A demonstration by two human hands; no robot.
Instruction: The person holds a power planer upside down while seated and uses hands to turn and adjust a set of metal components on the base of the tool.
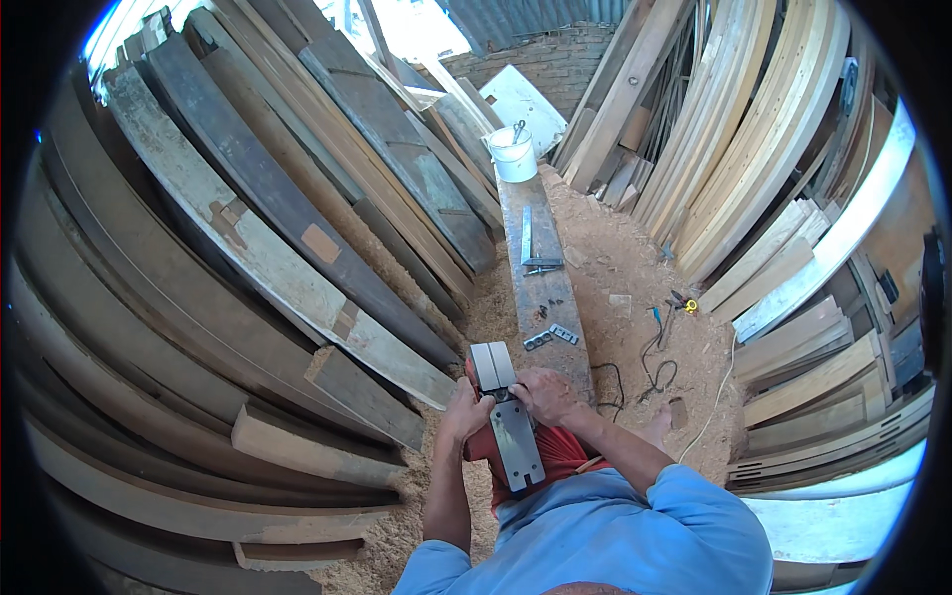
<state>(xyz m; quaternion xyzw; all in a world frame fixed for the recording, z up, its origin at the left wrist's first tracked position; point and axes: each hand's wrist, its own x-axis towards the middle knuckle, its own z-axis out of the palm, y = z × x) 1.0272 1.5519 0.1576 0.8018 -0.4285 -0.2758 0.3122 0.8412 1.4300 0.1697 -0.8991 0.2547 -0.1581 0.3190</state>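
Note:
An electric planer lies sole up across my lap, its two flat metal sole plates facing me and parts of a red body showing at the sides. My left hand grips its left side, thumb at the gap between the plates where the cutter drum sits. From the other side, my right hand is closed with its fingertips at the same gap; any small part between them is hidden. Just beyond, on the wooden bench, lie two slotted metal pieces and several small dark bolts.
A metal square lies farther along the bench, and a white bucket with a tool in it stands at the far end. Shavings cover the floor, where a black cord and yellow tape measure lie. Boards lean on both sides.

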